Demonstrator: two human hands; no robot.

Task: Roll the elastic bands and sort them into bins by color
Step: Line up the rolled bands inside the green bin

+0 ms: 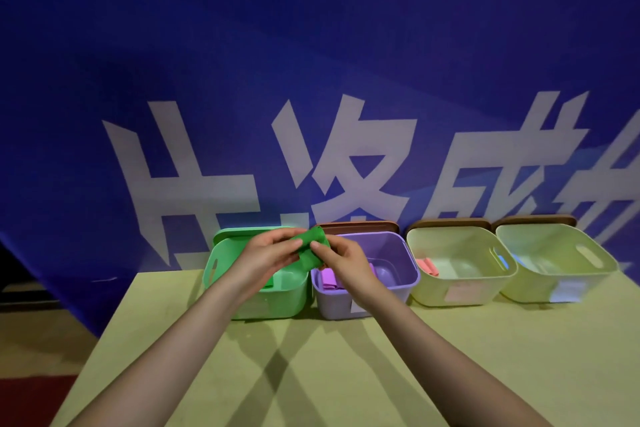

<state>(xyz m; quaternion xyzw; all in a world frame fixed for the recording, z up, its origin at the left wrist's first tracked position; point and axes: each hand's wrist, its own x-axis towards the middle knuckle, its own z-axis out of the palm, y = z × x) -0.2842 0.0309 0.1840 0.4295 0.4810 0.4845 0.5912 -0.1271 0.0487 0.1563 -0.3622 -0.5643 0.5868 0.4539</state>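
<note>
A person's left hand (266, 255) and right hand (341, 262) are pinching a green band (311, 248) between them, holding it in the air above the gap between the green bin (221, 263) and the purple bin (405, 274). Fingers and thumbs of both hands are curling onto the band's folded cloth, the left from the left side, the right from the near right. Four bins are standing in a row along the far edge of the table (346, 374), against a blue banner (311, 62) bearing large white characters. The green bin is sitting at the left end, with something green lying inside it; whether that is a rolled band is hard to tell. Just beside it, the purple bin is holding pink-purple rolls (329, 279). Further right, a pale bin (460, 284) is holding a pink roll (427, 266) at its left wall, and the pale bin at the far right (554, 282) is holding blue pieces (504, 262). Brown lids (356, 226) are leaning upright behind the three right-hand bins. Both forearms are casting crossed shadows on the near tabletop.
</note>
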